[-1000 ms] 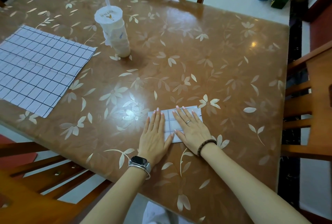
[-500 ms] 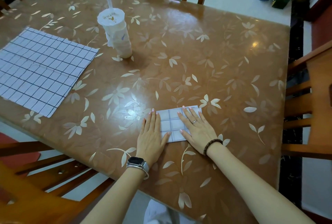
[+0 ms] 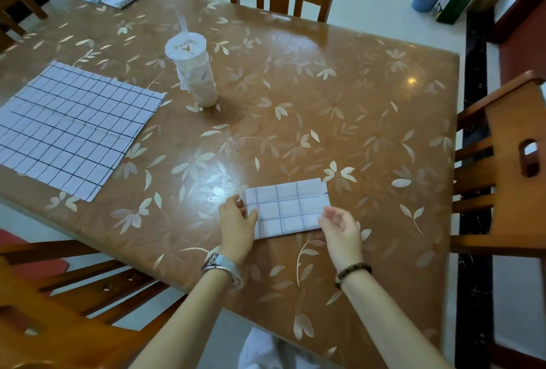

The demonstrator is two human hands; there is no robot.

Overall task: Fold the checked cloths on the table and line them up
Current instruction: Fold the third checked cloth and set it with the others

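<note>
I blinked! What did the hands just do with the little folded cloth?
Both hands slid off the top of the folded cloth, outward to its ends. The left hand now pinches its left end; the right hand hangs loosely curled by the right end. The unfolded cloth and cup stayed put.

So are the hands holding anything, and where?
The left hand rests its thumb on the left edge of the folded cloth, but whether it pinches it cannot be told. The right hand is open beside the right edge, holding nothing.
</note>
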